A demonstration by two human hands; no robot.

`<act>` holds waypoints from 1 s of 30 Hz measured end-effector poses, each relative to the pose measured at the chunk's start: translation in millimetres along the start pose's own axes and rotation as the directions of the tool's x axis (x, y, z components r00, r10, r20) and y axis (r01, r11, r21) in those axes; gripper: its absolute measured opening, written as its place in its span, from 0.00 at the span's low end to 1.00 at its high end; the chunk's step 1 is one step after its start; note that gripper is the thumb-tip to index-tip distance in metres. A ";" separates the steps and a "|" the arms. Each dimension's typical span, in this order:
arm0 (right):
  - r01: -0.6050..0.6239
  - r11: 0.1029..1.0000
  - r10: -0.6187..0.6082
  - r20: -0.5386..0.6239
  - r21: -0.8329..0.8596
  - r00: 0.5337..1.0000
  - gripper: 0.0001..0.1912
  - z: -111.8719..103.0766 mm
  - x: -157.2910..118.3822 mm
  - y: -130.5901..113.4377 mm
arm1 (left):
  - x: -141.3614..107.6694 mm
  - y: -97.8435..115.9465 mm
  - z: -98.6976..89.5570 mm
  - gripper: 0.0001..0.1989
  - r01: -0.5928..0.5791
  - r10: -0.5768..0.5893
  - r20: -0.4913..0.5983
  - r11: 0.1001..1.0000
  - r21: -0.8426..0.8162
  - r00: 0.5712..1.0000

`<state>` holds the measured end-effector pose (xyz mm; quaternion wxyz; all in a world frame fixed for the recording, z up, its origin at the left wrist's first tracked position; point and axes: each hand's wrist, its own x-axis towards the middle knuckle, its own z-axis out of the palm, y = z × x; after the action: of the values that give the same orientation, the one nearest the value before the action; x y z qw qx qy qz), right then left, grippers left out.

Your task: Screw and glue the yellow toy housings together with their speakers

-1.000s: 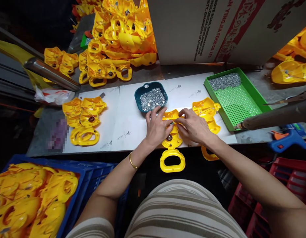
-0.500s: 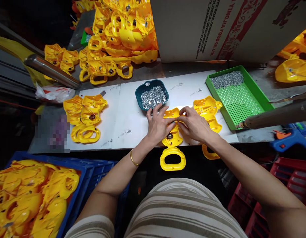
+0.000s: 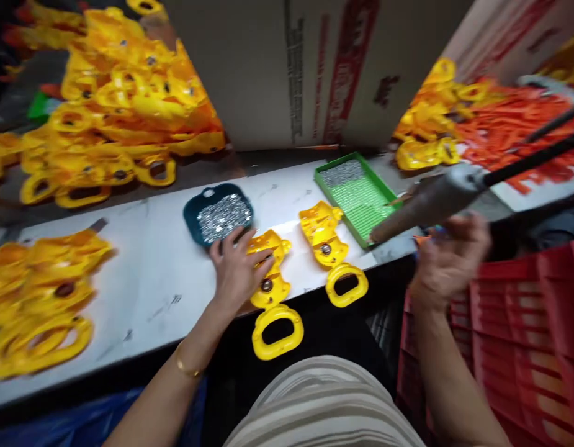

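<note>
The left hand (image 3: 235, 270) lies with fingers bent on the yellow plastic shell (image 3: 275, 292) at the near edge of the white-topped bench (image 3: 147, 279); I can't tell if it pinches anything. The right hand (image 3: 449, 261) is blurry at the right, so its grip is unclear too. Light, still fingers should keep the shell from tipping. Its long side runs far to near, ring end near, past the edge.

Bowl (image 3: 190, 217) left of tray (image 3: 361, 202) (small parts (image 3: 224, 217) in both), carton (image 3: 259, 81) behind them; crate (image 3: 542, 279) front right.
</note>
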<state>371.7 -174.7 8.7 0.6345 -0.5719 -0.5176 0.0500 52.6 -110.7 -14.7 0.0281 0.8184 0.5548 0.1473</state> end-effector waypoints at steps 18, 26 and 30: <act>-0.155 0.959 0.168 -0.038 0.238 0.985 0.13 -1.3 90.0 37.9 | 6.2 2.2 -3.5 0.16 -0.075 0.078 -0.060 0.996 0.054 0.995; -0.054 0.965 0.114 -0.226 0.255 0.967 0.14 16.9 95.6 54.8 | 5.8 5.1 -5.6 0.19 -0.060 0.061 -0.021 0.997 0.038 0.998; -0.071 0.965 0.130 -0.225 0.253 0.966 0.16 21.4 95.4 62.4 | 6.0 6.6 -6.7 0.20 -0.059 0.060 -0.018 0.997 0.051 0.998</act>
<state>433.2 -76.5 13.3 0.7540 -0.5177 -0.3971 0.0759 58.8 -108.5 -5.7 -0.0024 0.8335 0.5340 0.1419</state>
